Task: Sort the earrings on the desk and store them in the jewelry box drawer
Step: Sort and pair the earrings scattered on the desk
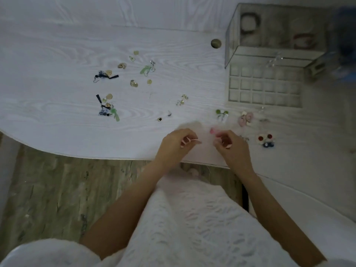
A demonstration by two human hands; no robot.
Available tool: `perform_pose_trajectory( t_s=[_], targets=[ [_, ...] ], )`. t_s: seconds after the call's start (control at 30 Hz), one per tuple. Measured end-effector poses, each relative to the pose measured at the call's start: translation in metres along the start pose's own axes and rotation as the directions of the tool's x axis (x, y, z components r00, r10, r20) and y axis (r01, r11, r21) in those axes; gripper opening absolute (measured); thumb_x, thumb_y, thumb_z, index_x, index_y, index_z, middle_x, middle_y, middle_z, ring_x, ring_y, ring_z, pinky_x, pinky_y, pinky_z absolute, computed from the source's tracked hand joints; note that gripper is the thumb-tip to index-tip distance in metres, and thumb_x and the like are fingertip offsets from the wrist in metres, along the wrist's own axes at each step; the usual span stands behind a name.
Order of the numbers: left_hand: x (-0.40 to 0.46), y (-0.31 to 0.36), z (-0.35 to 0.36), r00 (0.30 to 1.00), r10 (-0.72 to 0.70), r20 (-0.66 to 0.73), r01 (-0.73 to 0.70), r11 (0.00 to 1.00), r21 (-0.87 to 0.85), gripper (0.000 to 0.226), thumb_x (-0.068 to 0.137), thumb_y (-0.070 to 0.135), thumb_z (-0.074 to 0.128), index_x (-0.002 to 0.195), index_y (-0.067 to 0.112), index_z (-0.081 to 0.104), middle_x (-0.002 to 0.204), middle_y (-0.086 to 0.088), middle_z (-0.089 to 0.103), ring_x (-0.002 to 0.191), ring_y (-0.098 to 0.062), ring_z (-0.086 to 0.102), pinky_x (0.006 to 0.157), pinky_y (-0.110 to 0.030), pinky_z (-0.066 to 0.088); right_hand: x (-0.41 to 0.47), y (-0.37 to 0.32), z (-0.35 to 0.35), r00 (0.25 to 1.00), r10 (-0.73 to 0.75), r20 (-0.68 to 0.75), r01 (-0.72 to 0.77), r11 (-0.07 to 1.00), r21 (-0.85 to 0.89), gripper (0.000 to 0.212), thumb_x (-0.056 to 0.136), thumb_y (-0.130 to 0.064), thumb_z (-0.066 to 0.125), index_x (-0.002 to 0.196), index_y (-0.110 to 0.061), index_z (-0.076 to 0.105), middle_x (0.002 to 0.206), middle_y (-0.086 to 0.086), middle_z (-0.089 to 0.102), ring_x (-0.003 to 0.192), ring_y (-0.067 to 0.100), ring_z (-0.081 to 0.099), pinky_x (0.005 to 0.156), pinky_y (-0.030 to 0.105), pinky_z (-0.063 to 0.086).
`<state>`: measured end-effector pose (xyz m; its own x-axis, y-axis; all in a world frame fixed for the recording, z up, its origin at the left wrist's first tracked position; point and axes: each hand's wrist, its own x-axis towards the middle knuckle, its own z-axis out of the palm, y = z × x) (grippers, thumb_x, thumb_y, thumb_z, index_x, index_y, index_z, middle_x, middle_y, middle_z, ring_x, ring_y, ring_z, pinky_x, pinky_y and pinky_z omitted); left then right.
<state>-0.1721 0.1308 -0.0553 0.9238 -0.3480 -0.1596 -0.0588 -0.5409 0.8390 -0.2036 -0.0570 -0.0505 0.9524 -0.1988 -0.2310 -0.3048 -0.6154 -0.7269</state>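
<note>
Sorting earrings at the near tabletop (57, 132) edge.
Right hand (230, 145) pinches a pink earring (212, 130); left hand (177, 142) curled, contents unclear; drawer (264, 86) far right.

— Under the desk edge, on the left?
— Wooden floor (57, 189), grey-brown with dark streaks.
— Low in the middle?
— White knitted clothing (192, 228) with a bumpy pattern.
— In the far right corner?
— Something blue (346, 45), too blurry to name.
— Bottom left corner?
— Something white and fluffy (38, 253), soft-looking.
</note>
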Motion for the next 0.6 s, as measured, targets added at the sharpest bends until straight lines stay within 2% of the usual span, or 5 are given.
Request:
perform_pose_trajectory(
  t_s=[0.17,0.27,0.43,0.53,0.6],
  targets=[
    [0.009,0.008,0.048,0.996,0.026,0.082,-0.037,0.991,0.131,0.018,0.082,0.03,0.068,0.094,0.017,0.065,0.09,0.001,0.068,0.076,-0.008,0.058,0.073,-0.025,0.05,-0.024,0.037,-0.006,0.989,0.131,-0.064,-0.131,0.991,0.005,0.013,0.087,-0.019,0.063,0.095,-0.01,0.063,0.087,0.003,0.065,0.077,0.014,0.059,0.062,0.006,0.04],
    [0.01,0.009,0.058,1.0,0.016,0.018,-0.019,0.984,0.178,0.019,0.083,0.026,0.066,0.098,0.014,0.064,0.092,-0.005,0.066,0.079,-0.018,0.061,0.073,-0.034,0.051,-0.025,0.04,-0.002,0.985,0.123,-0.122,-0.129,0.99,-0.049,0.022,0.087,-0.024,0.062,0.104,-0.009,0.063,0.096,0.005,0.061,0.082,0.015,0.057,0.071,0.013,0.04],
    [0.005,0.008,0.052,1.0,-0.003,-0.029,0.01,0.97,0.241,0.035,0.079,0.021,0.069,0.111,0.01,0.061,0.104,-0.009,0.06,0.084,-0.021,0.061,0.076,-0.031,0.051,-0.031,0.041,-0.008,0.972,0.11,-0.209,-0.13,0.988,-0.084,0.026,0.087,-0.009,0.057,0.113,-0.007,0.06,0.111,0.012,0.054,0.082,0.018,0.053,0.08,0.038,0.051],
    [0.0,0.007,0.048,0.999,-0.049,-0.007,0.049,0.968,0.247,0.043,0.075,0.008,0.063,0.118,0.009,0.058,0.109,-0.009,0.056,0.084,-0.021,0.059,0.08,-0.033,0.051,-0.031,0.04,-0.008,0.983,0.101,-0.15,-0.114,0.99,-0.081,0.034,0.083,-0.003,0.057,0.117,-0.007,0.058,0.112,0.012,0.052,0.083,0.018,0.052,0.08,0.032,0.047],
    [-0.003,0.006,0.049,0.999,-0.042,0.011,0.038,0.963,0.267,0.048,0.072,0.001,0.061,0.119,0.007,0.058,0.112,-0.01,0.053,0.086,-0.022,0.057,0.076,-0.023,0.047,-0.031,0.037,-0.003,0.991,0.076,-0.109,-0.087,0.991,-0.101,0.037,0.081,-0.003,0.059,0.118,-0.007,0.057,0.112,0.012,0.051,0.09,0.022,0.054,0.077,0.026,0.04]
  ],
)
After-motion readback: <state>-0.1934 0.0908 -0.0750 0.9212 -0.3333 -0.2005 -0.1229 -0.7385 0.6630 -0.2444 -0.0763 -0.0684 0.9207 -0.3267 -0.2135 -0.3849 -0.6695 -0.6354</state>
